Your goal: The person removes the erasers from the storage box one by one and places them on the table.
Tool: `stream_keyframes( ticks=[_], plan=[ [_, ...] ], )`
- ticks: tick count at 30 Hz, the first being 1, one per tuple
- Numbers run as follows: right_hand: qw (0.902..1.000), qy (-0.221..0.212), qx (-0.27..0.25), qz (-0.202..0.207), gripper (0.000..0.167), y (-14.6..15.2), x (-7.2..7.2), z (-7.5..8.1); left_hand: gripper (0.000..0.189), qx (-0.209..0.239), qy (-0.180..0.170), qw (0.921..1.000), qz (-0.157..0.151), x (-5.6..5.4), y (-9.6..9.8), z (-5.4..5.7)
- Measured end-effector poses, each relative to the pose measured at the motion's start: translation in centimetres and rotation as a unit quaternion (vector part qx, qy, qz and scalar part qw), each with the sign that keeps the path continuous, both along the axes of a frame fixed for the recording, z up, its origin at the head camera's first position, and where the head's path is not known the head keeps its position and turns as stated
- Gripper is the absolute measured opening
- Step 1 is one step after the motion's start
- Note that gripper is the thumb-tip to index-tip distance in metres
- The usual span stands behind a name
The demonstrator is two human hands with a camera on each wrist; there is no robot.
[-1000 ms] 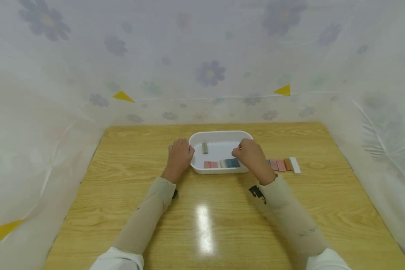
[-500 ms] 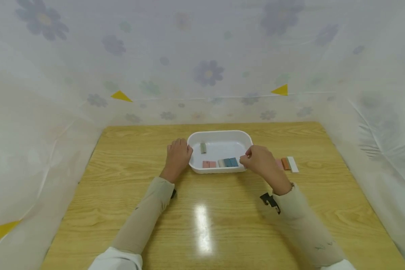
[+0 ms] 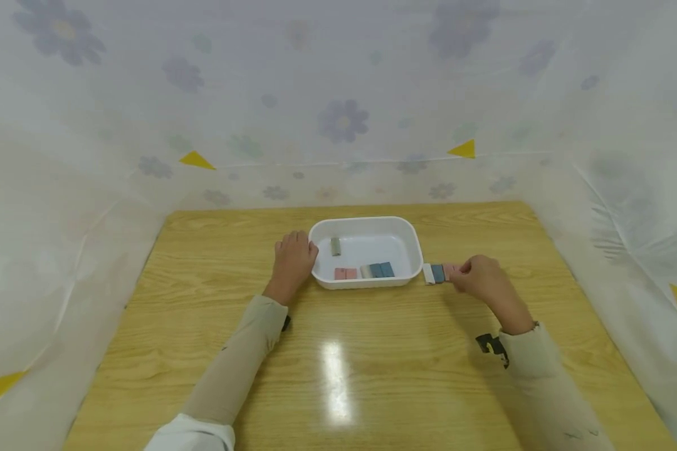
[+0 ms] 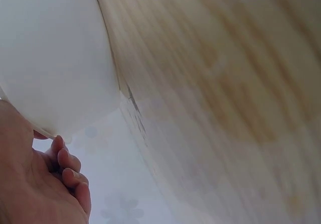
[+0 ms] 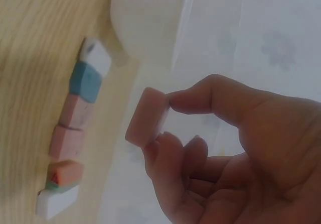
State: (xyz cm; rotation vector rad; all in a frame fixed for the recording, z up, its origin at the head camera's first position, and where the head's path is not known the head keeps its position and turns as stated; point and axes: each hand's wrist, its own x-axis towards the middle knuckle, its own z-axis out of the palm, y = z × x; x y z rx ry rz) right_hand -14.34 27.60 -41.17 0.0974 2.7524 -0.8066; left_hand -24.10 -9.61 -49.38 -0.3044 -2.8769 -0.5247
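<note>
My left hand [image 3: 293,260] grips the rim at the left end of a white oval tray [image 3: 367,284]; the left wrist view shows the fingers [image 4: 70,171] curled at the rim. To the right of the tray, my right hand [image 3: 485,282] pinches a pink eraser [image 5: 147,117] between thumb and fingertips, over a row of erasers. That row on the table holds a white eraser [image 5: 95,57], a blue one [image 5: 85,82], two pink ones [image 5: 67,142], an orange-and-green one [image 5: 65,174] and another white one [image 5: 56,203].
Inside the tray, two pink erasers [image 3: 345,274], a whitish one [image 3: 365,272] and two blue ones [image 3: 380,270] line the near side. A greenish eraser [image 3: 335,247] lies at the tray's back left. Flowered plastic sheeting [image 3: 344,125] walls the wooden table [image 3: 395,363].
My right hand has moved from over the tray's right end rightward to over the row, uncovering the white and blue erasers there. My left hand has stayed at the tray's rim.
</note>
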Motion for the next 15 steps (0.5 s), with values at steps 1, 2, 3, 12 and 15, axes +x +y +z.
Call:
stream_keyframes(
  ticks=[1,2,3,12,15],
  plan=[
    [1.0000,0.003,0.004,0.001,0.027,0.6,0.1,-0.3,0.024,0.001,-0.002,1.0000,-0.001,0.0,0.0,0.0],
    [1.0000,0.005,0.008,0.001,0.027,1.2,0.2,-0.5,0.024,0.000,-0.003,1.0000,-0.001,0.0,0.0,0.0],
    [0.9999,0.006,0.010,0.000,0.028,1.7,0.4,-0.7,0.025,-0.001,-0.004,1.0000,-0.002,0.0,0.0,0.1],
    [0.9994,0.009,0.031,-0.012,0.030,5.1,1.0,-2.5,0.025,-0.001,-0.005,1.0000,-0.001,0.0,0.0,0.1],
    [0.9990,0.015,0.036,-0.020,0.027,5.7,1.1,-2.9,0.025,0.002,-0.006,1.0000,0.000,0.1,0.1,0.2]
  ],
)
